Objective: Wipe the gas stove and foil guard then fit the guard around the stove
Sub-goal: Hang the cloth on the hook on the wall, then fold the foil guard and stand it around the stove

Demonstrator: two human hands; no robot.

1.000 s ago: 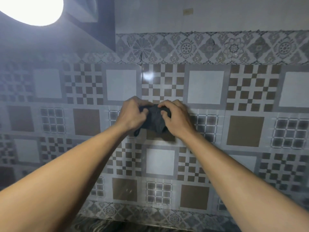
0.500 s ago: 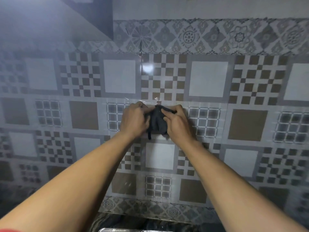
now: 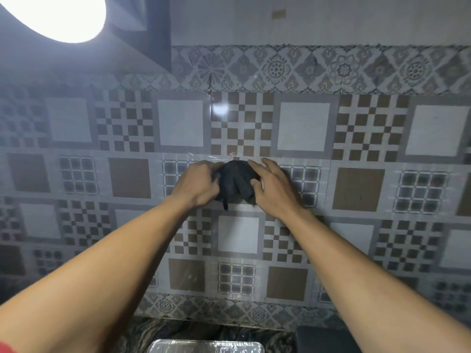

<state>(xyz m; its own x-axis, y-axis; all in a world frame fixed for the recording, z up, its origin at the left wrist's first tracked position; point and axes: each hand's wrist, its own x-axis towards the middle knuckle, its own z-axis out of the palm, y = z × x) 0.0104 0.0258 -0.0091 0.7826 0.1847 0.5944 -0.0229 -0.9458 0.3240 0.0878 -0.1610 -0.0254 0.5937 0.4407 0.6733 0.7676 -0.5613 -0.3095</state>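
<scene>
Tiled wall (image 3: 305, 128) filled view, lamp (image 3: 58, 14) top left, foil guard (image 3: 204, 347) at bottom edge, left hand (image 3: 197, 186) curled, gripped cloth (image 3: 235, 180) against wall, right hand (image 3: 274, 188) fingers spread nearly straight, thumb touched cloth.

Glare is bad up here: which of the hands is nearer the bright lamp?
Left. The left hand grips the dark cloth, below and right of the lamp; the right hand touches the cloth's other side, farther right.

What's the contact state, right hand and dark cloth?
Touching. The head view shows the right hand with thumb and forefinger lying against the right edge of the dark cloth, with no gap.
</scene>
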